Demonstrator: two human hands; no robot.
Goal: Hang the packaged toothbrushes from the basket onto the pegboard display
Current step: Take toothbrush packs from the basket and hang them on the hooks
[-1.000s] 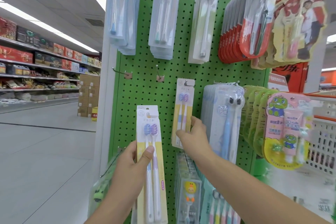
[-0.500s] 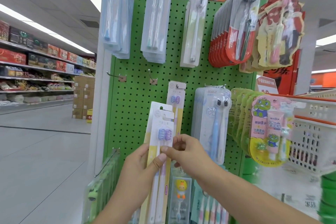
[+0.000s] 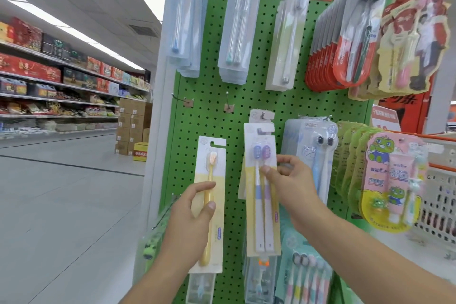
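holding two toothbrush packs up against the green pegboard (image 3: 217, 116).

the left hand (image 3: 195, 215) grips a single-brush pack (image 3: 211, 205), thumb across its front: white card, pale yellow lower panel, one yellow brush with a pale head, hang slot at top, held upright left of centre. the right hand (image 3: 291, 180) pinches a twin-brush pack (image 3: 262, 195) near the heads, purple and lilac bristle caps, white handles on a yellow panel, its slot just below the hook (image 3: 263, 115) where a matching pack hangs.
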